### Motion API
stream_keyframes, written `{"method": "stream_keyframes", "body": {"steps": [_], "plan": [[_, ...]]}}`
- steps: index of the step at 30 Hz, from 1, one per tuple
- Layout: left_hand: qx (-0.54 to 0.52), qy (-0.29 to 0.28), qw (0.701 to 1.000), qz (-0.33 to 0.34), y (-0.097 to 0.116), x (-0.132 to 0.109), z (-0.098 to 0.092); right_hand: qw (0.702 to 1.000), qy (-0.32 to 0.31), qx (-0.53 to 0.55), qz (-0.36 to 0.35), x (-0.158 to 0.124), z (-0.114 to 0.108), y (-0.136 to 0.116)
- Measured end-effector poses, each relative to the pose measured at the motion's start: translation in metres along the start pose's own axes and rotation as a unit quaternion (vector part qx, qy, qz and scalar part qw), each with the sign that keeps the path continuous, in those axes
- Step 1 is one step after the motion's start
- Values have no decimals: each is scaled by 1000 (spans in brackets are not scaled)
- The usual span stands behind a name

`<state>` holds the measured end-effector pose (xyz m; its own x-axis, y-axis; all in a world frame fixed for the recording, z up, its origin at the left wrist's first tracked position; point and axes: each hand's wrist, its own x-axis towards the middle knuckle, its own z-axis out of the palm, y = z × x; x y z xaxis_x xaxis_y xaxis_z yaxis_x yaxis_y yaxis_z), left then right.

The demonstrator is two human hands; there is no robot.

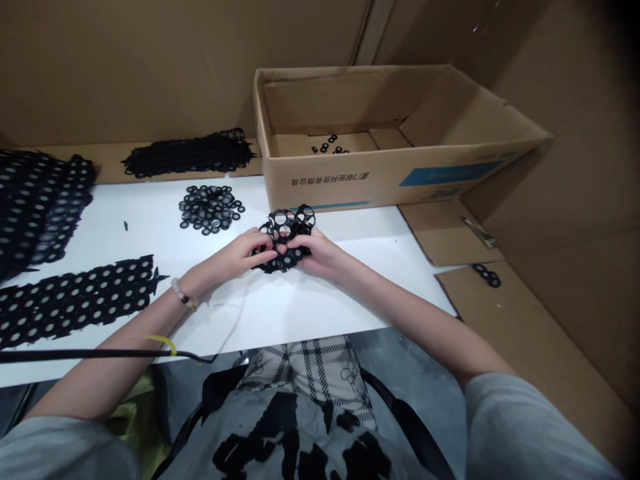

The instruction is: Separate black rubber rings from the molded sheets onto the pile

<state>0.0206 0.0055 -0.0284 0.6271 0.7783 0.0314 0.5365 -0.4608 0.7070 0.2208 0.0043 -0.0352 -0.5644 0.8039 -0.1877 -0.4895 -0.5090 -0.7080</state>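
Observation:
Both of my hands hold one crumpled black sheet with round holes (283, 257) over the white tabletop, in front of the cardboard box. My left hand (249, 252) pinches its left side, thumb and fingers closed on the material. My right hand (320, 252) grips its right side, with the thumb on top. Some of the sheet's circles are open; others show pale centres. Behind my left hand lies a loose pile of small black rings (210, 209). Parts of the fingers are hidden by the sheet.
A large open cardboard box (320, 177) holds several rings. Flat black perforated sheets (75, 300) lie at left, a bigger stack (40, 200) behind them. A dark bundle of strips (190, 153) sits at the back. Joined rings (486, 275) and metal tweezers (479, 232) rest on cardboard at right. A black cable (100, 355) crosses at lower left.

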Motion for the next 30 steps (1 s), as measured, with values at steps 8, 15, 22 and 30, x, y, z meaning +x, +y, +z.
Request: {"method": "stream_keyframes", "body": {"steps": [8,15,22,30], "plan": [[-26,255,960,-113,-16,2,-27,998,51,38,-5,0,-1,-10],[261,326,889,-187,-49,-7,-44,977,126,-147,-84,2,-3,-3],[270,359,880,-155,-38,-5,-43,838,189,-496,-127,6,-29,-11],[180,100,978,-5,8,-3,-7,891,116,-426,-105,5,-26,-16]]}}
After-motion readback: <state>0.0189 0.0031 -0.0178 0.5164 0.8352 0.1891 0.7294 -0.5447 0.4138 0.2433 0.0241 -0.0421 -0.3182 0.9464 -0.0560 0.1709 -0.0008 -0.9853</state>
